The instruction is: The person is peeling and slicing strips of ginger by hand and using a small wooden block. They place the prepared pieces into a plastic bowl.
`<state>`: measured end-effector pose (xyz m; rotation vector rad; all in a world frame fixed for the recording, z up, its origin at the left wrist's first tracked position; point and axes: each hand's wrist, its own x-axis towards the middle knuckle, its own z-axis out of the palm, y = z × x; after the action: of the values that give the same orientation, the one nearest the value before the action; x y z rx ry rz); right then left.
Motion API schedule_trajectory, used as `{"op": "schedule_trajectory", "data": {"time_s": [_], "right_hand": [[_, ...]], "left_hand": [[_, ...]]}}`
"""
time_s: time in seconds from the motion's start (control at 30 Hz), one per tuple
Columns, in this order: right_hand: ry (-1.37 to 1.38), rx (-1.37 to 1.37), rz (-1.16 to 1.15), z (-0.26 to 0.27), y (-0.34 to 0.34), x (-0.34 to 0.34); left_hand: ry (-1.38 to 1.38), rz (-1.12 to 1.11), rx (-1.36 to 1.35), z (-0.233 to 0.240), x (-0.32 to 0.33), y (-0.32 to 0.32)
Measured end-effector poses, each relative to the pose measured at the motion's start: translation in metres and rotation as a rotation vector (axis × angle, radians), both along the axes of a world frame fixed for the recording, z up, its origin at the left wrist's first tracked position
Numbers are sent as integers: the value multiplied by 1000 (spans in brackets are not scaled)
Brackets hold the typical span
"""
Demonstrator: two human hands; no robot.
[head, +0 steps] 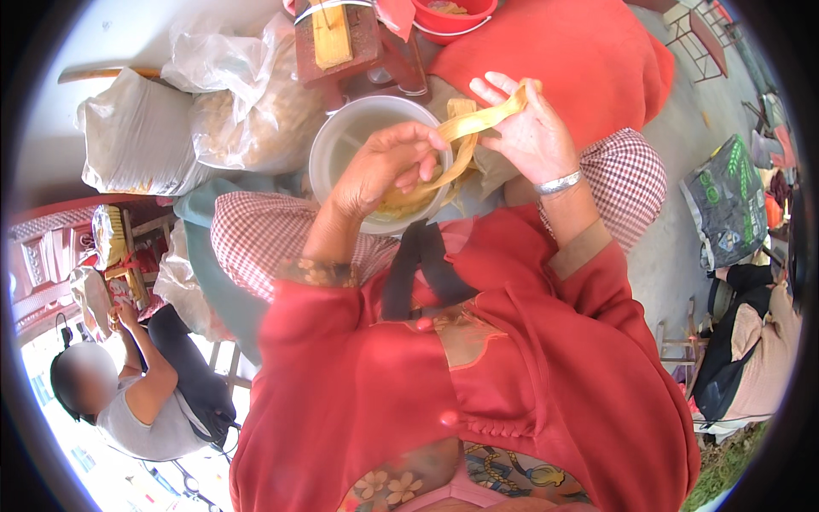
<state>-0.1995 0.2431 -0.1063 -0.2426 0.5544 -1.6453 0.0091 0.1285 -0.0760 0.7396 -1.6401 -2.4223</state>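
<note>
A flat, pale-yellow, pliable strip (483, 120) is stretched between my two hands; its material I cannot tell. My left hand (390, 160), over a white plastic bucket (318, 144), has the strip at its curled fingertips. My right hand (534, 131), palm up and wearing a silver-coloured bracelet (558, 183), pinches the strip's far end by the thumb while other fingers are spread. A second length of the strip hangs in a loop below and trails towards the bucket. More yellow strips (400, 208) lie inside at the bucket's near side, partly hidden by my left hand.
A dark red wooden bench (307, 70) beyond the bucket carries a yellow wood block (331, 41). Behind stands a red bucket (455, 22) beside red cloth (556, 57). Filled bags (144, 137) stand left. A seated person (150, 397) works at lower left; another sits right.
</note>
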Motion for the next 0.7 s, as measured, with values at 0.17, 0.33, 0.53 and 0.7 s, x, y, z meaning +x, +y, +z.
{"op": "schedule_trajectory", "data": {"time_s": [0.17,0.33,0.53,0.7], "right_hand": [[155,282,-86,-4,-3,-17],[390,516,-77,2,-1,-28],[172,288,-276,-21,-6,-47],[-45,147,-416,-3,-10,-51]], "left_hand": [[19,16,33,-15,-2,2],[-18,105,-60,-26,-3,-4],[-51,108,-156,-43,-8,-4],[-72,250,-309,-56,-14,-6]]}}
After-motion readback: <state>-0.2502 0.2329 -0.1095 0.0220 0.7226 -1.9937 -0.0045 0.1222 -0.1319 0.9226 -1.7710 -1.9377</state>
